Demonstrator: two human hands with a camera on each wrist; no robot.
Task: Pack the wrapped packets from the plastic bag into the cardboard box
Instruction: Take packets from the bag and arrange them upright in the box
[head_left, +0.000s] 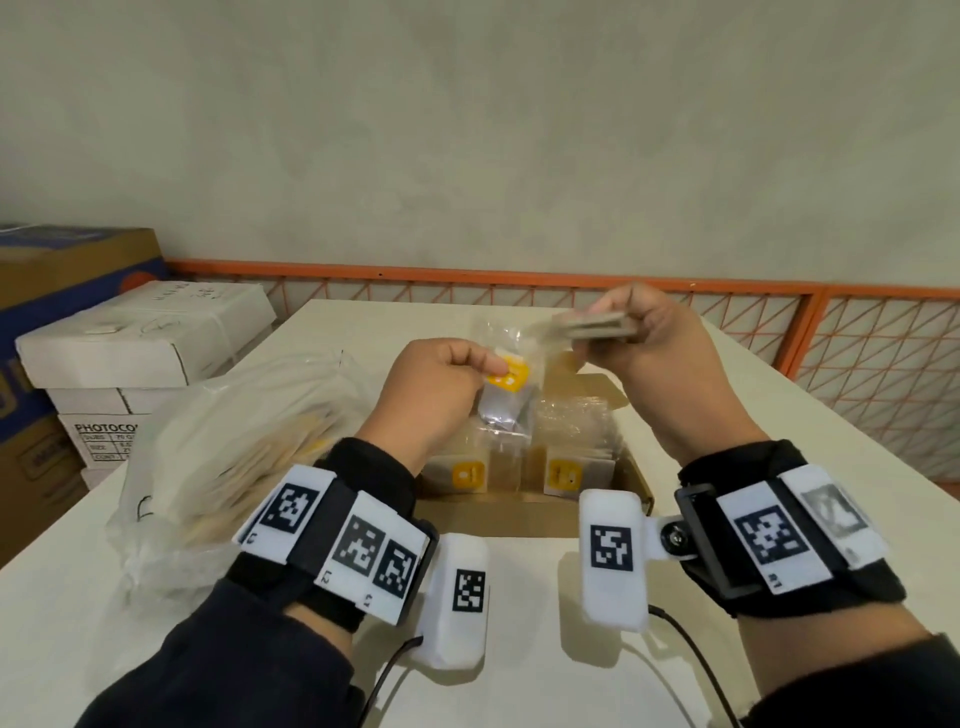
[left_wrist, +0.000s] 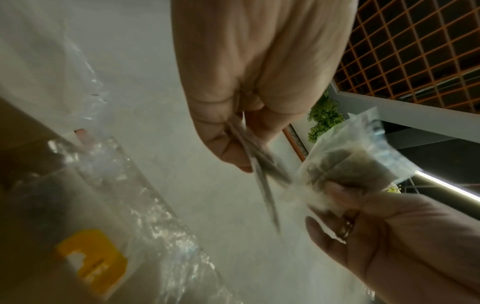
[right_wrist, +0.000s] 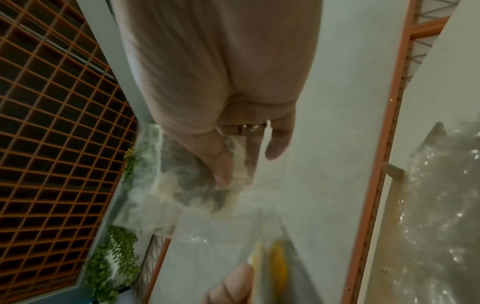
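Note:
An open cardboard box (head_left: 524, 512) sits mid-table with several wrapped packets (head_left: 470, 470) standing in it, yellow labels facing me. Above it my left hand (head_left: 441, 384) pinches a clear-wrapped packet with a yellow label (head_left: 506, 387) by its top; in the left wrist view that packet (left_wrist: 262, 174) shows edge-on and blurred. My right hand (head_left: 649, 332) grips a stack of wrapped packets (head_left: 597, 325), held level above the box's far side; the right wrist view shows my thumb on their wrapper (right_wrist: 197, 185). The large plastic bag (head_left: 223, 452) full of packets lies left of the box.
White and brown cartons (head_left: 140, 338) are stacked off the table's left side. An orange mesh railing (head_left: 831, 332) runs behind the table and along its right. Bare tabletop (head_left: 779, 431) lies right of the box and in front of it.

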